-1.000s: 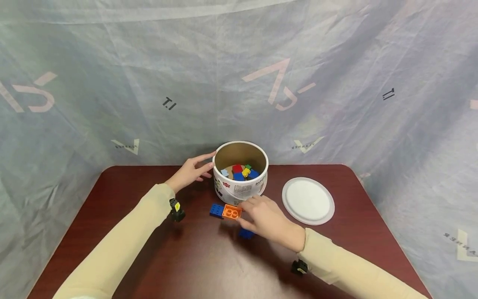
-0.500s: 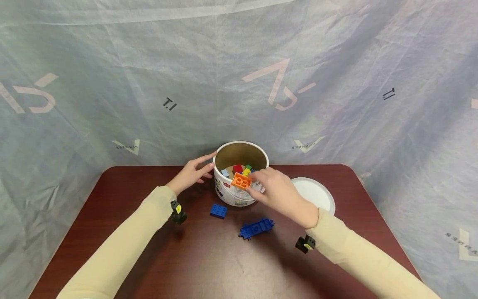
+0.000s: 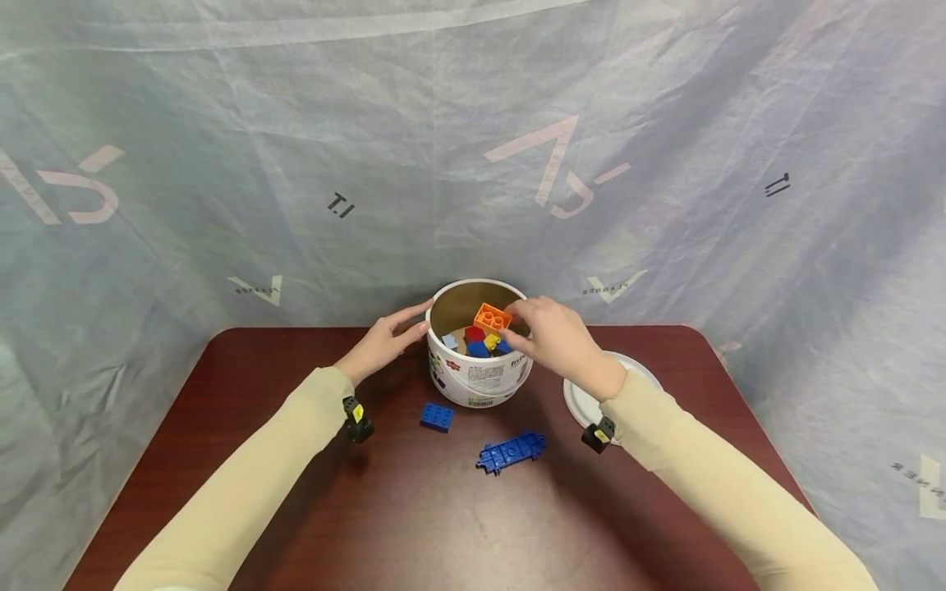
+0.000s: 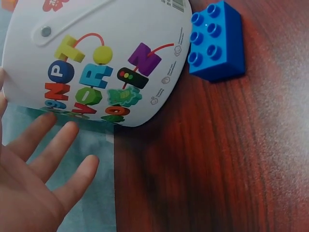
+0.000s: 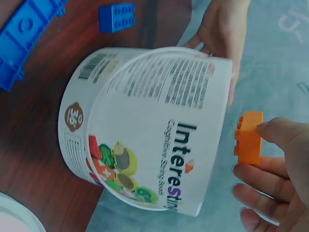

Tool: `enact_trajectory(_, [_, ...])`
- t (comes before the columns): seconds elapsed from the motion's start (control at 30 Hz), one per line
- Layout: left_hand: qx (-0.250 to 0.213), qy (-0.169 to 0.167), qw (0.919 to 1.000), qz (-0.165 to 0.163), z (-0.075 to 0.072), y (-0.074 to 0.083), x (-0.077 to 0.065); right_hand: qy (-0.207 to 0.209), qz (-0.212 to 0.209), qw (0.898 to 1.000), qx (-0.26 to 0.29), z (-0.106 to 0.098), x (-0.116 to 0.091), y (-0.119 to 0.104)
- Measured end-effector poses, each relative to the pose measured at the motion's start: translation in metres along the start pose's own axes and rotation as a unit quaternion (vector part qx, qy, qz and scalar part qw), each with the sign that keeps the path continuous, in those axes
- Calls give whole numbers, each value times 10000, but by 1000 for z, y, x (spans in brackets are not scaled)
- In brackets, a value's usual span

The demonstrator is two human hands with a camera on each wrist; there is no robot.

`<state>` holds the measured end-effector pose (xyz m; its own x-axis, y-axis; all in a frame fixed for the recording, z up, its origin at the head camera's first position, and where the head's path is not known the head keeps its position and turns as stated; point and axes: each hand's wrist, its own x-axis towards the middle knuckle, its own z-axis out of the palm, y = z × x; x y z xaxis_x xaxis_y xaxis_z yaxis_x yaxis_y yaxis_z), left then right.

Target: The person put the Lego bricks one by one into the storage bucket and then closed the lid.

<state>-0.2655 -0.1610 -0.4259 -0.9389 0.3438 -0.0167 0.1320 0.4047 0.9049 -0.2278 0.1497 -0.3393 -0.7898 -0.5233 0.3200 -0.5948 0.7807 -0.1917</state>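
Observation:
An orange toy brick (image 3: pixel 491 318), hollow side up, is pinched between thumb and fingers of my right hand (image 3: pixel 554 335) over the mouth of a white printed bucket (image 3: pixel 480 379). In the right wrist view the orange brick (image 5: pixel 249 137) shows just beyond the rim, studs toward the bucket. My left hand (image 3: pixel 380 343) rests against the bucket's left rim with its fingers extended; the left wrist view shows several spread fingers of the left hand (image 4: pixel 36 179) beside the printed wall. Inside the bucket lie several bricks, among them a red brick (image 3: pixel 474 334) and a yellow brick (image 3: pixel 491 341).
A blue six-stud brick (image 3: pixel 437 417) lies in front of the bucket. Right of it is a long blue toy wagon base (image 3: pixel 512 451). The white round lid (image 3: pixel 584 402) lies at the right, partly under the right forearm. A grey cloth (image 3: pixel 384 164) hangs behind the table (image 3: pixel 443 525).
My right hand has lifted the orange brick from the table beside the blue brick, up and back over the bucket's mouth. The left hand stays at the rim.

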Motion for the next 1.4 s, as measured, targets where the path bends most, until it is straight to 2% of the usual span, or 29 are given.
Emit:
enact_trajectory(0.27, [73, -65, 9997, -221, -1, 5, 2, -124, 210, 9997, -34, 7, 23, 15])
enact_trajectory(0.57, [-26, -99, 9994, -330, -2, 4, 1, -345, 112, 9990, -262, 18, 41, 20])
enact_trajectory(1.07, [-26, -97, 9994, -337, -1, -1, 1, -617, 405, 9958, -546, 34, 56, 17])
enact_trajectory(1.4, [-74, -83, 9994, -343, 1, -2, -1, -1015, 611, 9917, -507, 41, 61, 7])
